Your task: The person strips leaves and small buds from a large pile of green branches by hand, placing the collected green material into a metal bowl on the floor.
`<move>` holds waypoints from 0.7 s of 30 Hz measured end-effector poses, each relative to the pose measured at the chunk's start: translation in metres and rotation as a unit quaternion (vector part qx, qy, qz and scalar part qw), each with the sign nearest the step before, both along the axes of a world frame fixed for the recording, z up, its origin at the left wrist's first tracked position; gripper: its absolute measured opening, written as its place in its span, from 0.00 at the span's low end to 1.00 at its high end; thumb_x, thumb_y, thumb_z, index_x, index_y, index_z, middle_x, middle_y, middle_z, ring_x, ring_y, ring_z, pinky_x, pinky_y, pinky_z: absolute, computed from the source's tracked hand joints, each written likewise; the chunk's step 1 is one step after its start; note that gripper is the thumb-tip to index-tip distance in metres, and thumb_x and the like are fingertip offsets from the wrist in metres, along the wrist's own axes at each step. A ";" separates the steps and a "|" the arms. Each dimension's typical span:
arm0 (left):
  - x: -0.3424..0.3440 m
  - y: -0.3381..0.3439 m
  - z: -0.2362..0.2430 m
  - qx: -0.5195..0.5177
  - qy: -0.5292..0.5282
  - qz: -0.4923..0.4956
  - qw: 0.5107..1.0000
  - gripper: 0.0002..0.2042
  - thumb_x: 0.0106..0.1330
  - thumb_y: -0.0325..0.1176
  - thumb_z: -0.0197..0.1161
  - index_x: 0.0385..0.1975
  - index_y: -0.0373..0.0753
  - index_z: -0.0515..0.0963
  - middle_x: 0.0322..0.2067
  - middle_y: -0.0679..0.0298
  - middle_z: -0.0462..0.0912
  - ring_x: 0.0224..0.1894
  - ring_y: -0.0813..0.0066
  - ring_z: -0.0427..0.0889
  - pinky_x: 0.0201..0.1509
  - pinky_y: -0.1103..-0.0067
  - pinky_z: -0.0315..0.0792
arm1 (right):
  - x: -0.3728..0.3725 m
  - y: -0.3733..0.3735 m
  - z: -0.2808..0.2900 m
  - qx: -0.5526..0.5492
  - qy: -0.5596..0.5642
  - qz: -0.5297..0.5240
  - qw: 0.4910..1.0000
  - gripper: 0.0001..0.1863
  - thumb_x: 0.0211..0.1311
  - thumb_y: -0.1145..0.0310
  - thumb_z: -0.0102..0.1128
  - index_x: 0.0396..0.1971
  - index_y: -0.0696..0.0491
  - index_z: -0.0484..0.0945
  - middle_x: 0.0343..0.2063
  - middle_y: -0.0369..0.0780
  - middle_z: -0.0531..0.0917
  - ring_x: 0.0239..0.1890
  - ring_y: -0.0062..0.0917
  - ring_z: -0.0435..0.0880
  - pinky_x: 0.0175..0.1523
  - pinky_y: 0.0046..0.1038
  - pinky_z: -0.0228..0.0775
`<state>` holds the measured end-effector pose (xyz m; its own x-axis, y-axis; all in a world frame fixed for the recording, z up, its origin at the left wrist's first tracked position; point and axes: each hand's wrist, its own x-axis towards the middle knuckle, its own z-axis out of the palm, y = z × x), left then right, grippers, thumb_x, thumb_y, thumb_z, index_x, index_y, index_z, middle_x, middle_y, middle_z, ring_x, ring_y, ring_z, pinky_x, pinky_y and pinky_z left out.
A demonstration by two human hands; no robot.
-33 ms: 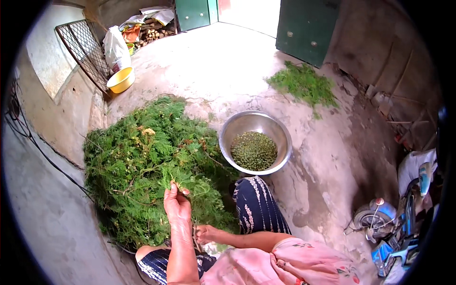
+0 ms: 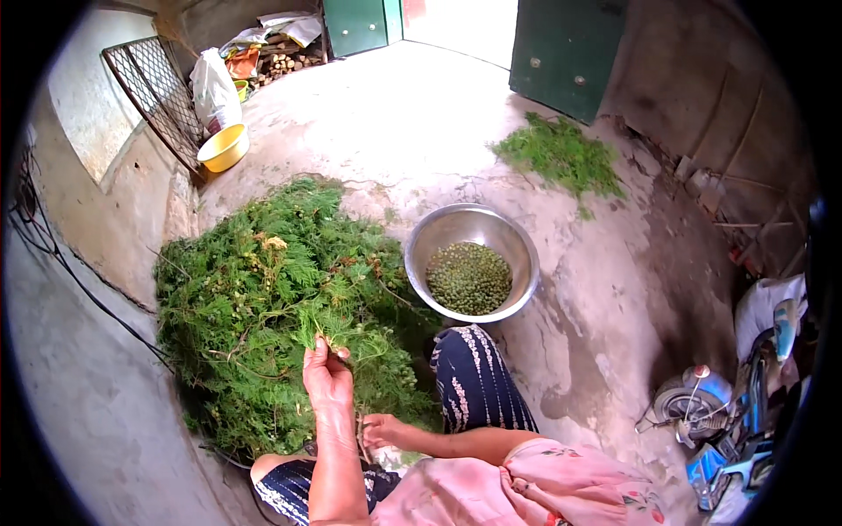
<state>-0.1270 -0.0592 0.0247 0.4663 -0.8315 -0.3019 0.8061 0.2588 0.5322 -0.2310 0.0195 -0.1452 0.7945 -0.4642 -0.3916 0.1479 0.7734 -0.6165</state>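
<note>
My left hand (image 2: 328,377) is closed, with thumb and fingers pinched on a feathery green sprig (image 2: 317,326) above a big heap of cut evergreen branches (image 2: 263,298). Lower down, in front of my lap, my right hand (image 2: 382,431) is curled round a thin brown branch stem (image 2: 360,437); its fingertips are partly hidden. To the right of the heap, beyond my knee, stands a wide steel basin (image 2: 526,254). Many small round green cones or berries (image 2: 469,279) cover its bottom.
A smaller pile of green sprigs (image 2: 566,153) lies near the green door (image 2: 561,61). At the far left are a yellow basin (image 2: 224,149), a white sack (image 2: 214,92), a leaning mesh frame (image 2: 158,96) and stacked firewood (image 2: 285,61). A blue wheeled vehicle (image 2: 702,408) stands right.
My right hand's fingers have shifted very slightly near the stem. Everything else looks the same.
</note>
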 end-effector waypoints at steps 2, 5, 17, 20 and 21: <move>-0.004 -0.003 0.000 -0.009 -0.002 0.011 1.000 0.05 0.60 0.25 0.58 0.34 0.42 0.71 0.30 0.68 0.79 0.29 0.78 0.75 0.29 0.77 0.66 | 0.003 0.001 0.012 0.145 0.069 -0.075 0.984 0.29 0.53 0.70 0.62 0.54 0.52 0.58 0.35 0.40 0.77 0.31 0.28 0.81 0.35 0.27 0.74; -0.025 -0.003 -0.001 -0.004 -0.014 0.006 1.000 0.06 0.60 0.24 0.58 0.35 0.41 0.72 0.31 0.69 0.79 0.32 0.78 0.76 0.30 0.76 0.67 | 0.004 -0.003 0.020 0.112 0.114 -0.157 0.975 0.46 0.53 0.71 0.63 0.63 0.52 0.38 0.32 0.42 0.76 0.26 0.29 0.80 0.30 0.31 0.75; -0.052 0.003 0.008 -0.030 -0.206 -0.078 0.975 0.08 0.58 0.23 0.60 0.36 0.40 0.76 0.36 0.66 0.81 0.36 0.76 0.78 0.44 0.79 0.71 | 0.016 -0.029 -0.018 0.053 0.038 -0.196 0.978 0.48 0.56 0.70 0.58 0.66 0.46 0.31 0.22 0.37 0.73 0.17 0.23 0.73 0.20 0.26 0.68; -0.063 0.012 0.001 -0.009 -0.341 -0.103 0.935 0.13 0.57 0.22 0.59 0.44 0.35 0.75 0.44 0.61 0.78 0.45 0.71 0.77 0.54 0.77 0.67 | 0.018 -0.033 -0.013 -0.013 0.090 -0.216 0.972 0.43 0.52 0.75 0.57 0.64 0.48 0.40 0.19 0.36 0.74 0.14 0.20 0.71 0.16 0.24 0.62; -0.059 0.019 -0.004 0.037 -0.411 -0.098 0.906 0.15 0.56 0.22 0.60 0.45 0.34 0.74 0.44 0.60 0.77 0.46 0.71 0.76 0.54 0.76 0.67 | 0.018 -0.036 -0.012 -0.020 0.129 -0.210 0.969 0.39 0.51 0.76 0.57 0.62 0.50 0.47 0.19 0.35 0.74 0.14 0.20 0.70 0.15 0.23 0.61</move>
<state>-0.1865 -0.0402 0.0212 0.4044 -0.9143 0.0221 0.1572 0.0933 0.9832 -0.2131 -0.0161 -0.1571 0.4105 -0.7447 -0.5262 0.2820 0.6525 -0.7034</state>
